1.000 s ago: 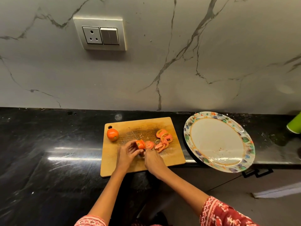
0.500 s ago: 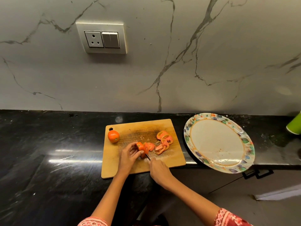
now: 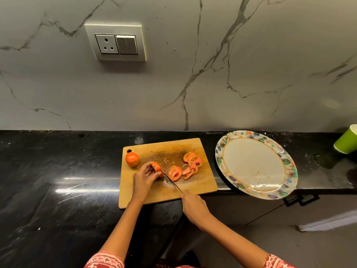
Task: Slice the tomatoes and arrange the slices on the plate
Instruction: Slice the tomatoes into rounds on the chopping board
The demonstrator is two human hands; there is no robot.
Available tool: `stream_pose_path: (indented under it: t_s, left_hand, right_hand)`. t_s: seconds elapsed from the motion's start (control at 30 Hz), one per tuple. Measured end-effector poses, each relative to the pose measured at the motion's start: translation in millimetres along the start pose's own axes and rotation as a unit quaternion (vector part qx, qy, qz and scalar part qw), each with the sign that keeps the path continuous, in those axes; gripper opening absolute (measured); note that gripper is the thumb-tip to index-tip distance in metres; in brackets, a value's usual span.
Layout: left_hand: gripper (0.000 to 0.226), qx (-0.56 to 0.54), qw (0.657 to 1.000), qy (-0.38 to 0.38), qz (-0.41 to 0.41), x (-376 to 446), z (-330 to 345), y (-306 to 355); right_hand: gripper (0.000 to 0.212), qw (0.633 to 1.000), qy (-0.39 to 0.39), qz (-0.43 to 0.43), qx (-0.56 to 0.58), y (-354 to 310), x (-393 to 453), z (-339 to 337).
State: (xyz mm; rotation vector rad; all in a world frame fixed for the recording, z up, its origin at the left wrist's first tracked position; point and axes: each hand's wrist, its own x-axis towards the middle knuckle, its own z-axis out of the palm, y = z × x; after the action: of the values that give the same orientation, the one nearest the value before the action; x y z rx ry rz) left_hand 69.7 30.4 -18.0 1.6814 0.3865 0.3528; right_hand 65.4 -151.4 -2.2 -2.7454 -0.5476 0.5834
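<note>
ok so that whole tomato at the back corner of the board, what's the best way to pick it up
Probably from above, fingers round its widest part. The whole tomato is round, stands free on the wooden cutting board beside the hanging hole, and nothing covers it. The left hand, gripping the tomato piece, is nearest.

The whole tomato [image 3: 132, 159] was orange-red, and so was the cut tomato piece [image 3: 156, 168]. The tomato slices [image 3: 184, 167] showed paler pinkish-red flesh with darker red rims. The cutting board [image 3: 193, 146] was tan wood, darkened brown across its middle. The plate [image 3: 251, 165] was off-white in the centre, ringed by a thin orange line and a border of green, blue, purple and orange leaves. The countertop [image 3: 58, 190] was glossy black with faint grey streaks. The wall [image 3: 251, 64] was grey marble with dark veins. The cup [image 3: 346, 140] was lime green. The sleeves [image 3: 105, 261] were red with white motifs.
</note>
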Motion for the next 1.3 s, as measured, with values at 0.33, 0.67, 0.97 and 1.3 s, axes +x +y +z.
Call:
stream_pose_path:
  t_s: [0.33, 0.67, 0.97, 1.3]
  left_hand:
    - [0.052, -0.001, 0.999, -0.045, -0.007, -5, 8, -3]
    - [0.057, 0.1, 0.994, -0.04, 0.03, -2, 16, -1]
    - [0.048, 0.15, 0.988, -0.01, 0.019, 1, 15, -4]
    - [0.077, 0.27, 0.959, -0.057, 0.056, 9, 19, 6]
  right_hand:
    - [0.037, 0.988, 0.056, -0.044, 0.136, -14, 21, -26]
    - [0.035, 0.989, 0.057, -0.052, 0.124, -20, 21, -25]
    - [0.034, 0.977, 0.082, -0.071, 0.181, -21, 31, -28]
    - [0.036, 0.972, 0.02, 0.003, 0.233, 4, 47, -40]
